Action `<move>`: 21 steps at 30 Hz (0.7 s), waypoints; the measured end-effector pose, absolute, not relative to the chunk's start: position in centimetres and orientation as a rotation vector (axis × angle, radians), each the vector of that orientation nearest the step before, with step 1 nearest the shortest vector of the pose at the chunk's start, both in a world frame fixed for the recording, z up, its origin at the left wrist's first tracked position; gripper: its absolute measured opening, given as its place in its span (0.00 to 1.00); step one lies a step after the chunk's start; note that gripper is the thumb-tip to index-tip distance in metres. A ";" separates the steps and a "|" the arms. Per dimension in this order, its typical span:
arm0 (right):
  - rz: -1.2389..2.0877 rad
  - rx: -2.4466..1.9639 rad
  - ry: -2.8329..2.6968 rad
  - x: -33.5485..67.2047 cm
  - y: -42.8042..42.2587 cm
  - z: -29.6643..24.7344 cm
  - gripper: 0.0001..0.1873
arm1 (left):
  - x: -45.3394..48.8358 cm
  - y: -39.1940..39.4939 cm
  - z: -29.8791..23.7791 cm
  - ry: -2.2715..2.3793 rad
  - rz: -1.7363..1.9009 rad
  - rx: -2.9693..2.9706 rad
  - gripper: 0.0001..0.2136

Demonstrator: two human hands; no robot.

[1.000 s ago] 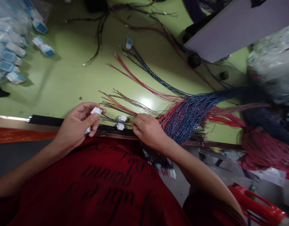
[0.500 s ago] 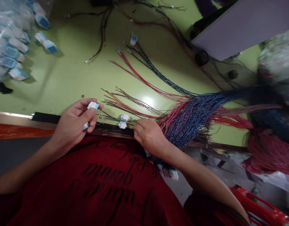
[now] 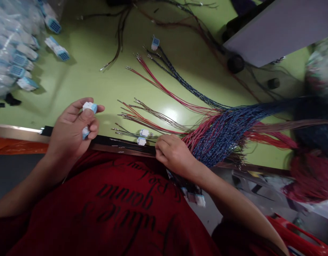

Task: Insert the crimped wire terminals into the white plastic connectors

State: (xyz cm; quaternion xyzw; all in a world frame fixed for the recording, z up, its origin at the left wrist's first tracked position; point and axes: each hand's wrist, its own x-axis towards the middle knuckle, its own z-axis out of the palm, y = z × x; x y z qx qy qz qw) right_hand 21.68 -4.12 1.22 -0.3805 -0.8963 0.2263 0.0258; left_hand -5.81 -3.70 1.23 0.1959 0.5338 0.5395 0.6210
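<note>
White-and-light-blue connector housings are in my left hand (image 3: 69, 128): one connector housing (image 3: 90, 107) is between thumb and fingers, and a bit of blue and white (image 3: 85, 133) shows lower in the palm. My right hand (image 3: 171, 151) lies closed at the table's front edge over thin dark wires (image 3: 126, 133); its fingertips are partly hidden, and the wires run in under them. Just left of that hand, two white multi-hole connectors (image 3: 144, 132) sit among the wires. Red, orange and brown wires (image 3: 155, 122) with metal terminals fan out leftward from a thick blue-and-red wire bundle (image 3: 220, 133).
Bagged connector housings (image 3: 20, 53) lie at the back left, with two loose ones beside them. Another connector (image 3: 155, 43) stands near the blue wire ends. A pale panel (image 3: 276, 32) is at the back right. A red plastic object (image 3: 302, 231) is below the table, right.
My left hand has moved left and slightly away from the wires with the connector housings. My right hand stays at the wires; the whole view has shifted a little.
</note>
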 end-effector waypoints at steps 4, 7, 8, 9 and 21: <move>0.996 -1.114 -2.592 22.8 -3.9 2.7 0.07 | -5.9 -3.3 1.3 1.250 1.266 0.428 0.07; 1.269 -0.948 -2.438 21.7 -4.0 4.5 0.05 | -4.6 -3.7 1.3 1.184 1.194 0.442 0.12; 1.384 -0.848 -2.389 21.0 -4.1 5.2 0.04 | -4.0 -3.9 1.3 1.129 1.122 0.460 0.13; 1.498 -0.729 -2.348 20.2 -4.2 5.8 0.04 | -3.3 -4.2 1.3 1.071 1.039 0.491 0.15; 1.261 -1.377 -1.772 18.4 -3.7 4.3 0.04 | -1.3 -5.0 0.9 1.118 0.788 0.745 0.27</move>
